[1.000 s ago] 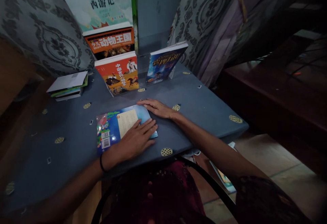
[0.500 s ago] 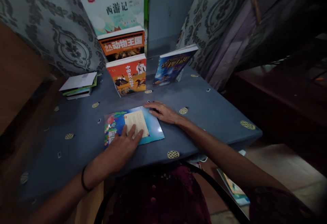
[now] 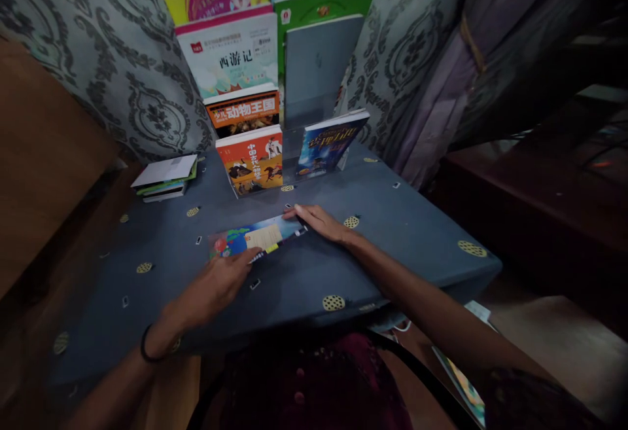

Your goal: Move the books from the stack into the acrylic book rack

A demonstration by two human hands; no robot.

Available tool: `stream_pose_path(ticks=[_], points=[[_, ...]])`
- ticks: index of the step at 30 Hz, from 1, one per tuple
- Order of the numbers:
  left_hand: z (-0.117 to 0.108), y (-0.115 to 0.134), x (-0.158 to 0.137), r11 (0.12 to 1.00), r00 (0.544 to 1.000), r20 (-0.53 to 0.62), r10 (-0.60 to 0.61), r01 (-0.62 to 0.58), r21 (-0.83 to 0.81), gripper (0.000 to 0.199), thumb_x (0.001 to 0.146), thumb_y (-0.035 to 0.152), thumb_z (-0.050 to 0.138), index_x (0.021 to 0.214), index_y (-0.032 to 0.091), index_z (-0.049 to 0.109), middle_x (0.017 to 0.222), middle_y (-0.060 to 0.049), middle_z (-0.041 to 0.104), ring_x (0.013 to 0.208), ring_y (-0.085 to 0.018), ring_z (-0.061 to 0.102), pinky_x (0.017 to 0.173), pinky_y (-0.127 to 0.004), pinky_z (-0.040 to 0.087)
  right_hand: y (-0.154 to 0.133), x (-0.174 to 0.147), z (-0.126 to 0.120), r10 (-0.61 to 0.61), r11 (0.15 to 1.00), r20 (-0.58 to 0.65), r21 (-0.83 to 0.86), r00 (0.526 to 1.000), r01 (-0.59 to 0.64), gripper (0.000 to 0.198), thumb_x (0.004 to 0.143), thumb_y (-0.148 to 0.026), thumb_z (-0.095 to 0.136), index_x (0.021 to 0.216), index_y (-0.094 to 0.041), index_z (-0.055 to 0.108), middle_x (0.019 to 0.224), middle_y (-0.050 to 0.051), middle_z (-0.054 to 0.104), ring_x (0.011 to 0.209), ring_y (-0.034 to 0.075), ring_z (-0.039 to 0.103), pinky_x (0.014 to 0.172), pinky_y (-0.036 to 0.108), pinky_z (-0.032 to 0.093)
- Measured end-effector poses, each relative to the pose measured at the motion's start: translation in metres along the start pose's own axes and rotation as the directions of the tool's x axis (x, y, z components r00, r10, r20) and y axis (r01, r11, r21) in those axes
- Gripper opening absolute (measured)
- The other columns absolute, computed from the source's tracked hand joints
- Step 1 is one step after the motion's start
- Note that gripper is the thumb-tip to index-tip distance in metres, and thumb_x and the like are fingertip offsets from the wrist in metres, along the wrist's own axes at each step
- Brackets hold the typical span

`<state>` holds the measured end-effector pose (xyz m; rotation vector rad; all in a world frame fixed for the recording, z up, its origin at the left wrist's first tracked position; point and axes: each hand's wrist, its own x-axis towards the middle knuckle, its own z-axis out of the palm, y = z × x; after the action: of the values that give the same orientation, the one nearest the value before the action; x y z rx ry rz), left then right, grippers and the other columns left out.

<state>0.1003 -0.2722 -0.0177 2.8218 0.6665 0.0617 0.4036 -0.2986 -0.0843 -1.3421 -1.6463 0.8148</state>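
Note:
Between my hands is a thin blue children's book (image 3: 262,235) with a cream text panel on its cover. Its near edge is raised off the tablecloth, so the dark spine with a yellow patch faces me. My left hand (image 3: 218,283) is closed on the near left edge, thumb on top and fingers hidden beneath. At the right end, my right hand (image 3: 321,222) grips the book with its thumb along the top; the other fingers are partly hidden.
Beyond the book stand tiered books, among them an orange book (image 3: 256,163) and a dark blue book (image 3: 328,145). A small stack of books (image 3: 167,173) lies at the back left. The blue tablecloth (image 3: 392,247) has a pineapple print. Patterned curtains (image 3: 161,112) hang behind.
The book lay flat under my spread left hand; now its near edge is tilted up and both hands grip it. The view has tipped upward, showing more of the upper books.

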Motion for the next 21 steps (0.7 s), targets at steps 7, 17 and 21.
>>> stream_pose_path(ticks=[7, 17, 21], points=[[-0.028, -0.016, -0.002, 0.719, 0.951, -0.139, -0.277, 0.109, -0.686, 0.04, 0.094, 0.051, 0.057, 0.115, 0.018, 0.068, 0.075, 0.001, 0.07, 0.065, -0.015, 0.061, 0.061, -0.023, 0.049, -0.002, 0.0, 0.001, 0.135, 0.797, -0.138, 0.603, 0.981, -0.025, 0.06, 0.08, -0.073, 0.067, 0.105, -0.02, 0.078, 0.092, 0.004, 0.077, 0.092, 0.02, 0.071, 0.094, 0.034, 0.053], [-0.023, 0.002, -0.001, 0.025, 0.723, -0.122, -0.68, -0.144, -0.989, 0.049, 0.065, 0.042, 0.089, 0.104, 0.018, 0.072, 0.09, -0.004, 0.077, 0.073, -0.017, 0.071, 0.071, -0.026, 0.058, -0.042, 0.009, 0.052, 0.141, 0.508, 0.047, 0.854, 0.989, -0.113, 0.042, 0.067, -0.044, 0.091, 0.1, -0.022, 0.076, 0.093, 0.003, 0.078, 0.076, 0.013, 0.071, 0.076, 0.026, 0.058], [0.006, -0.006, -0.008, -0.119, 0.701, 0.002, -0.713, -0.118, -0.986, 0.057, 0.063, 0.044, 0.089, 0.109, 0.018, 0.067, 0.091, -0.004, 0.076, 0.076, -0.017, 0.072, 0.071, -0.027, 0.059, -0.053, 0.01, 0.05, 0.163, 0.604, 0.091, 0.778, 0.982, -0.172, 0.041, 0.07, -0.049, 0.087, 0.095, -0.019, 0.075, 0.088, 0.004, 0.077, 0.071, 0.013, 0.069, 0.07, 0.025, 0.056]])
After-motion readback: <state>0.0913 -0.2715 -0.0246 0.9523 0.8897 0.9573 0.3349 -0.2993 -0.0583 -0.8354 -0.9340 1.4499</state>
